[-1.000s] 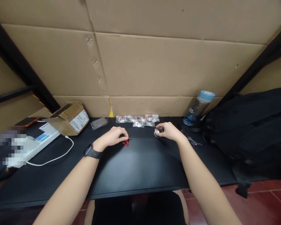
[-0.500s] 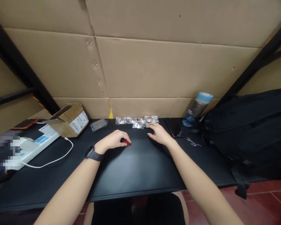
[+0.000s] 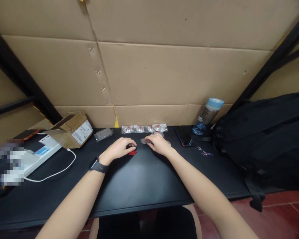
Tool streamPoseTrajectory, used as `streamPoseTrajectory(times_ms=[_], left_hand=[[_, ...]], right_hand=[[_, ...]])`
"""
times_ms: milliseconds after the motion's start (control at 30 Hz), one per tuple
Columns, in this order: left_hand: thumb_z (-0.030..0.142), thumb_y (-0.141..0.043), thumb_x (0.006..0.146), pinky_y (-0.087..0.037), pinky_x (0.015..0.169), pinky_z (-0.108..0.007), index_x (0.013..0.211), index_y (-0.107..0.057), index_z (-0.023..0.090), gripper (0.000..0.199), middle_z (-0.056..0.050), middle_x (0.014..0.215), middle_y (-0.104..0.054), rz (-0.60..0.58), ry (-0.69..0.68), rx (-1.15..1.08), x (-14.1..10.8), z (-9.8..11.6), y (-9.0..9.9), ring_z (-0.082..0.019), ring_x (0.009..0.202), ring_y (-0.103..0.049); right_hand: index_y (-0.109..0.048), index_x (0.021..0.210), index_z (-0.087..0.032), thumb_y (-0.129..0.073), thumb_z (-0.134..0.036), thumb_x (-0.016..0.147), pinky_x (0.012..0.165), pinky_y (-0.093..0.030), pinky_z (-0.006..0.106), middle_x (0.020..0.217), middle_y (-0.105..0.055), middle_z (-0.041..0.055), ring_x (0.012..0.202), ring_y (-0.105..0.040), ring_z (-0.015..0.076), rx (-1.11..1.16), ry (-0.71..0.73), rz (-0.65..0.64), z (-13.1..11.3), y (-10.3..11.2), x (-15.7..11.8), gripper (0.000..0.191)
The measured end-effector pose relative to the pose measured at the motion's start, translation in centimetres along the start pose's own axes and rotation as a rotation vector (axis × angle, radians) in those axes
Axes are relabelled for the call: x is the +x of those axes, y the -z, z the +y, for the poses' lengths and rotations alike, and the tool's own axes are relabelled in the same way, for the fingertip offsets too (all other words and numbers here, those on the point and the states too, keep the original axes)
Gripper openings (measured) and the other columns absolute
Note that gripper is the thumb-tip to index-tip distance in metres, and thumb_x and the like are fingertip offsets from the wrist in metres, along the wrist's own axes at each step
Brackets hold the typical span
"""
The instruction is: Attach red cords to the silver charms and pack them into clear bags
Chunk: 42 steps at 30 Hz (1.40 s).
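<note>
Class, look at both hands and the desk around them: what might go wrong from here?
The clear packet at the right hand's fingertips could slip, as only its edge seems gripped.
The red cord lies bunched by the left hand's thumb and might tangle.
The bottle stands near the phone; a stray knock could tip it over.
</note>
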<state>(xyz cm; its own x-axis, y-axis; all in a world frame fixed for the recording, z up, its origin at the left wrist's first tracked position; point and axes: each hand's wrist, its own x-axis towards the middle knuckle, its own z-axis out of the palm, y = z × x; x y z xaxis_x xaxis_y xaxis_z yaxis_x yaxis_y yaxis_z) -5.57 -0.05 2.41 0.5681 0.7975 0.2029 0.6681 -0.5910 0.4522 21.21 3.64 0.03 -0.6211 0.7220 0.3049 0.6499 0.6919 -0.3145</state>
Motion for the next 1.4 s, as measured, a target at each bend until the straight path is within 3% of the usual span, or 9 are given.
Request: streamPoseTrajectory(times_ms=[200,333,500,633,767,1000,1200,1400], left_hand=[[0.033,-0.054,0.097,-0.053,0.092,-0.032,0.127,-0.066,0.025,0.033,-0.007,0.121,-0.069,0.133,-0.067,-0.058,0.5,1.9,-1.4,-0.018,0.097,-0.067],[0.029,-0.053,0.098,-0.051,0.099,-0.033,0.129,-0.065,0.026,0.033,-0.009,0.128,-0.065,0.083,-0.141,-0.063,0.8,3.2,-2.4,-0.020,0.111,-0.064],[0.034,-0.052,0.100,-0.044,0.107,-0.035,0.115,-0.073,0.030,0.025,-0.005,0.132,-0.064,-0.015,-0.152,0.004,0.6,3.6,-2.7,-0.020,0.119,-0.062],[0.039,-0.051,0.101,-0.039,0.105,-0.040,0.106,-0.076,0.030,0.027,-0.005,0.131,-0.066,-0.037,-0.129,0.105,0.5,3.5,-2.9,-0.023,0.122,-0.059],[0.041,-0.053,0.101,-0.038,0.100,-0.039,0.109,-0.075,0.029,0.027,-0.004,0.124,-0.070,-0.046,-0.137,0.139,0.6,3.5,-3.1,-0.023,0.120,-0.058],[0.040,-0.054,0.100,-0.038,0.099,-0.039,0.114,-0.072,0.028,0.026,-0.004,0.123,-0.071,-0.038,-0.133,0.126,0.6,3.7,-3.0,-0.023,0.118,-0.059],[0.037,-0.053,0.100,-0.039,0.100,-0.038,0.116,-0.070,0.028,0.025,-0.004,0.122,-0.072,-0.041,-0.147,0.079,0.6,4.1,-2.8,-0.023,0.117,-0.060],[0.044,-0.056,0.098,-0.042,0.103,-0.040,0.130,-0.065,0.028,0.036,-0.007,0.128,-0.070,0.005,-0.071,-0.034,0.5,4.2,-3.1,-0.025,0.120,-0.061]], right_hand=[[-0.077,0.104,-0.022,-0.068,-0.039,0.091,0.078,-0.054,0.028,0.095,-0.079,0.0054,0.086,-0.073,0.0191,0.397,-0.219,0.011,0.4,0.4,-0.9,0.023],[-0.078,0.098,-0.019,-0.070,-0.043,0.087,0.076,-0.056,0.029,0.092,-0.080,0.0065,0.085,-0.074,0.0212,0.601,-0.243,-0.035,0.9,0.9,-1.2,0.028],[-0.080,0.096,-0.017,-0.067,-0.039,0.088,0.070,-0.055,0.029,0.089,-0.080,0.0065,0.078,-0.072,0.0209,0.617,-0.235,-0.067,1.4,1.4,-1.3,0.027],[-0.081,0.092,-0.019,-0.068,-0.030,0.088,0.073,-0.052,0.027,0.089,-0.079,0.0058,0.078,-0.070,0.0186,0.444,-0.199,0.087,1.5,1.9,-1.4,0.018],[-0.080,0.086,-0.019,-0.069,-0.022,0.088,0.069,-0.047,0.026,0.079,-0.074,0.0036,0.068,-0.063,0.0148,0.275,-0.120,0.212,0.8,3.2,-1.5,0.011],[-0.076,0.088,-0.020,-0.065,-0.023,0.091,0.069,-0.047,0.027,0.085,-0.075,0.0048,0.072,-0.064,0.0168,0.255,-0.091,0.395,-0.3,4.9,-1.8,0.013],[-0.072,0.092,-0.021,-0.061,-0.035,0.093,0.070,-0.051,0.030,0.081,-0.073,0.0046,0.071,-0.067,0.0192,0.451,-0.199,0.527,0.4,4.5,-1.6,0.018],[-0.064,0.084,-0.019,-0.080,-0.040,0.075,0.062,-0.052,0.029,0.078,-0.068,0.0029,0.066,-0.066,0.0175,1.010,-0.371,0.656,-0.1,3.9,-1.2,0.027]])
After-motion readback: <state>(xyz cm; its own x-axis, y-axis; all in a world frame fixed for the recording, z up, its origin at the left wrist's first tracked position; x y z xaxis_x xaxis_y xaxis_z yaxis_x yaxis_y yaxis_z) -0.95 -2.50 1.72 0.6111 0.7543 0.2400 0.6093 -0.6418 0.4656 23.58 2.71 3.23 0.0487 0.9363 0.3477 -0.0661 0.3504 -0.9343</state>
